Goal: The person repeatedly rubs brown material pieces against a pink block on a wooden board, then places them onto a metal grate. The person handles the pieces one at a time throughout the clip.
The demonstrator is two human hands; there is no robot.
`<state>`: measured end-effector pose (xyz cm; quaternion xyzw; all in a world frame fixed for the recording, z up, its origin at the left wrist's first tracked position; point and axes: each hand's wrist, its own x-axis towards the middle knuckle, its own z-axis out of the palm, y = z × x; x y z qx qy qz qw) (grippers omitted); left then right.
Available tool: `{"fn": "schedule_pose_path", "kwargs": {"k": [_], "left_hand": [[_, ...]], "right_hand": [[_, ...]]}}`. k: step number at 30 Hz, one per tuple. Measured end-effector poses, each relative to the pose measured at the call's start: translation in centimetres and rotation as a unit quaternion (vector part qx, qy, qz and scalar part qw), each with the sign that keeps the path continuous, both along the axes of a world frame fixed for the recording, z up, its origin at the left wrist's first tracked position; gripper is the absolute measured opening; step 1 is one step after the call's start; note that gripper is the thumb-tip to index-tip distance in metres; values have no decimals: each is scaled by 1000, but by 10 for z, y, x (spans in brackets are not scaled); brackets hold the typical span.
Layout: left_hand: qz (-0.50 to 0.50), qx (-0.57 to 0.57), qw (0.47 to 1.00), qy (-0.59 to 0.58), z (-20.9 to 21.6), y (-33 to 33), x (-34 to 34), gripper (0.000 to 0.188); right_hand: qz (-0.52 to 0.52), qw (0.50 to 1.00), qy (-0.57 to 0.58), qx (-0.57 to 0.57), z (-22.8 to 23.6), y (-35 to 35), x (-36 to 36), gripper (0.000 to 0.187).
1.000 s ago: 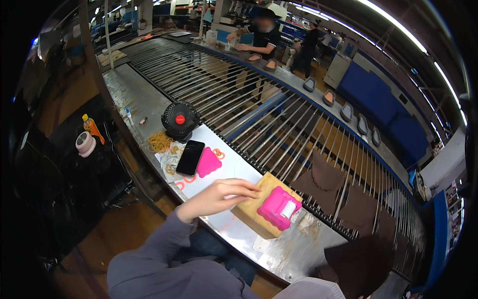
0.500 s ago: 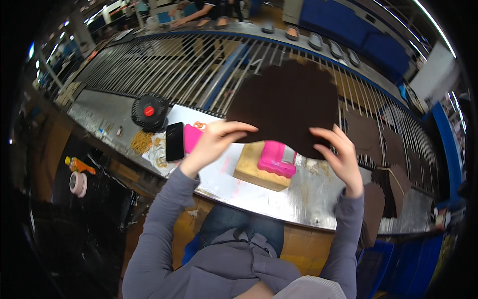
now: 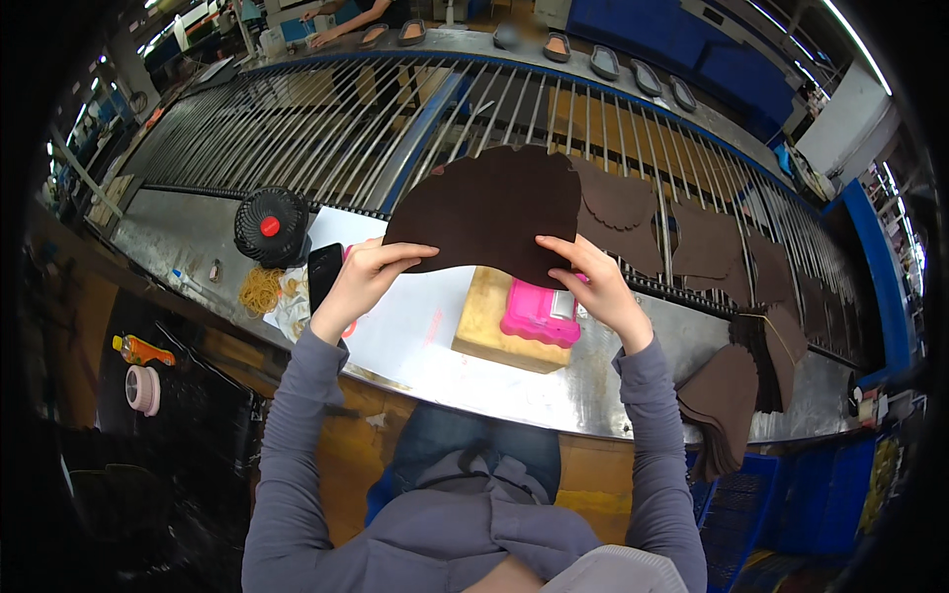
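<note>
A dark brown cut sheet (image 3: 489,212) with a scalloped far edge is held up in front of me, above the near side of the roller rack. My left hand (image 3: 371,275) pinches its lower left corner between thumb and fingers. On its lower right edge, my right hand (image 3: 601,285) is closed in the same way. Below the sheet, a bright pink plastic case (image 3: 539,321) rests on a yellowish block (image 3: 479,321). Similar brown pieces (image 3: 707,242) lie on the rack to the right, some partly hidden behind the held sheet.
Metal rollers (image 3: 326,109) span the far side of the bench. To the left are a black fan (image 3: 271,227), a phone (image 3: 322,277) and rubber bands (image 3: 260,291). Stacked brown pieces (image 3: 720,400) overhang the right front edge, beside a banded bundle (image 3: 781,361). Another person's arm (image 3: 346,24) is far off.
Both hands have carried the brown sheet to the left. Scalloped brown pieces on the rack that it covered before now show to its right. The grip on both sides stays.
</note>
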<state>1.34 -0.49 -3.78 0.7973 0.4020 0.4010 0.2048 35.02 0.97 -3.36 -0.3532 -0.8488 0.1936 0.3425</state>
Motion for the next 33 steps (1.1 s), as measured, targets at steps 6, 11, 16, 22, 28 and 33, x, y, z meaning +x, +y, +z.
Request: {"fn": "schedule_pose_path", "kwargs": {"k": [6,11,16,22,28,33], "left_hand": [[-4,-1,1000,8,1,1,2,27],[-23,-14,1000,-13,2,3,10,26],[-64,-38,996,-43,-12,13,26,26],[-117,-67,989,-67,-26,22,56,28],[-158,-7,987,35,-28,31,91,30],[-190,-3,976,102,-19,32,122,31]], "right_hand": [[6,999,26,26,-10,1,0,49],[-6,999,29,31,-13,-2,8,47],[-56,996,44,60,-21,-17,25,39],[-145,983,35,111,-40,-43,53,30],[-227,960,6,167,-69,-65,79,25],[-301,935,-2,185,-86,-88,95,23]]}}
